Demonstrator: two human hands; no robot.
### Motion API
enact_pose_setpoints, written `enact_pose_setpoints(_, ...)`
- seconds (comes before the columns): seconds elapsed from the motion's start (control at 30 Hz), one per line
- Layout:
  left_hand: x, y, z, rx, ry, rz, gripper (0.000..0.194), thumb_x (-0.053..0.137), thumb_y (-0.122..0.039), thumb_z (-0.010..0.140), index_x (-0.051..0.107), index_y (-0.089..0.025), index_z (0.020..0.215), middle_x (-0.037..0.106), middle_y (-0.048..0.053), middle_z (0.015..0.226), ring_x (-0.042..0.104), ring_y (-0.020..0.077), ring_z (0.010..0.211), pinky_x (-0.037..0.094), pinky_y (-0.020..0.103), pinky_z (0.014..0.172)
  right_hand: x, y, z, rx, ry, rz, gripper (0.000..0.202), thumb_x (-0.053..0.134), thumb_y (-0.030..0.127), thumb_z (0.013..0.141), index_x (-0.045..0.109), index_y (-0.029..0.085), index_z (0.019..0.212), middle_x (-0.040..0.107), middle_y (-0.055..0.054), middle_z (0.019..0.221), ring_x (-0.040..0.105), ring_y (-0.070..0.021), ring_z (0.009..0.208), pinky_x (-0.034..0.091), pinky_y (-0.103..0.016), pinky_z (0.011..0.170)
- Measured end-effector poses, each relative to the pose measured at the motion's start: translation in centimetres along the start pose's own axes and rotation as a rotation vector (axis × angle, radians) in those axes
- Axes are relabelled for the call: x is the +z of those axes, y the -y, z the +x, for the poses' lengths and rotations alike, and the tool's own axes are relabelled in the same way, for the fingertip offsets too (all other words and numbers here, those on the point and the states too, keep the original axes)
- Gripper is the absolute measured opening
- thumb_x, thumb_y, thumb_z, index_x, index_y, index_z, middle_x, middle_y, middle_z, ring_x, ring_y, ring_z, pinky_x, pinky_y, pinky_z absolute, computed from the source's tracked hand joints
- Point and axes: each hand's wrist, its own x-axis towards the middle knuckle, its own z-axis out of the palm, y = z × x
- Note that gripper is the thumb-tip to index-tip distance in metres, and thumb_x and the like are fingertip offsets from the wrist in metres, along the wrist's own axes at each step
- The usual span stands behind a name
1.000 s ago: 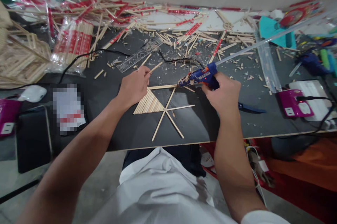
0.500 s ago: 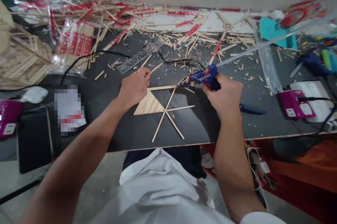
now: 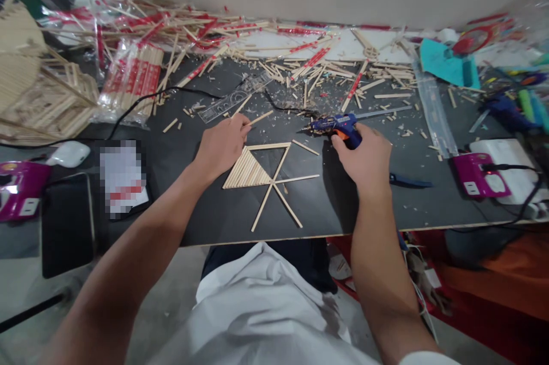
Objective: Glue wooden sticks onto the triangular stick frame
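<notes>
My right hand [image 3: 369, 153] is closed around the handle of a blue glue gun [image 3: 338, 123]. A clear glue stick [image 3: 386, 112] juts from the gun's back, and its nozzle points left over the table. My left hand [image 3: 223, 143] is closed, with a thin wooden stick [image 3: 261, 118] poking out from its fingertips. Just below that hand lies a flat frame of wooden sticks [image 3: 286, 205] with spokes meeting at one centre. One wedge [image 3: 249, 171] of it is filled with sticks side by side; the wedge beside it has only an outline. A loose short stick [image 3: 305, 147] lies right of that outline.
Packed chopsticks [image 3: 132, 79], a clear ruler [image 3: 231, 99] and scattered stick scraps cover the back. A phone [image 3: 67, 225] lies at left, a purple socket block [image 3: 482, 174] at right. A dark blue tool [image 3: 409, 181] lies beside my right wrist. A black cable [image 3: 148, 93] crosses the left side.
My right hand has drawn the glue gun away from the frame's upper right corner, and its glue stick has swung lower. My left hand keeps nearly the same place beside the frame.
</notes>
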Motion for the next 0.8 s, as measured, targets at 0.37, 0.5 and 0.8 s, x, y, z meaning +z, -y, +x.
enact_pose_setpoints(0.37, -0.1, 0.6, -1.0, 0.328, -0.199, 0.020, 0.033, 0.049, -0.038, 0.104, 0.075, -0.019, 0.099, 0.075, 0.009, 0.097, 0.067, 0.0237, 0.098, 0.049, 0.031, 0.077, -2.9, 7.1, 0.0, -0.589, -0.020, 0.161, 0.024, 0.059, 0.029, 0.099, 0.070, 0.025, 0.119, 0.068, -0.011, 0.116, 0.058, -0.0313, 0.113, 0.041, -0.052, 0.103)
enact_pose_setpoints(0.5, 0.3, 0.7, -1.1, 0.414, -0.213, -0.032, 0.033, 0.050, -0.038, 0.104, 0.077, -0.019, 0.100, 0.075, 0.008, 0.098, 0.067, 0.0218, 0.097, 0.050, 0.031, 0.080, -2.0, 10.1, 0.5, -0.882, 0.149, 0.216, 0.019, 0.058, 0.021, 0.099, 0.074, 0.024, 0.109, 0.071, -0.008, 0.106, 0.057, -0.0283, 0.110, 0.040, -0.047, 0.099)
enact_pose_setpoints(0.8, -0.6, 0.5, -1.1, 0.296, -0.102, -0.028, 0.037, 0.046, -0.042, 0.104, 0.076, -0.019, 0.101, 0.073, 0.009, 0.103, 0.065, 0.0232, 0.102, 0.048, 0.032, 0.083, 0.1, 9.1, 0.4, -0.795, 0.294, 0.367, 0.021, 0.055, 0.025, 0.101, 0.075, 0.022, 0.095, 0.073, -0.008, 0.094, 0.059, -0.0257, 0.093, 0.043, -0.042, 0.089)
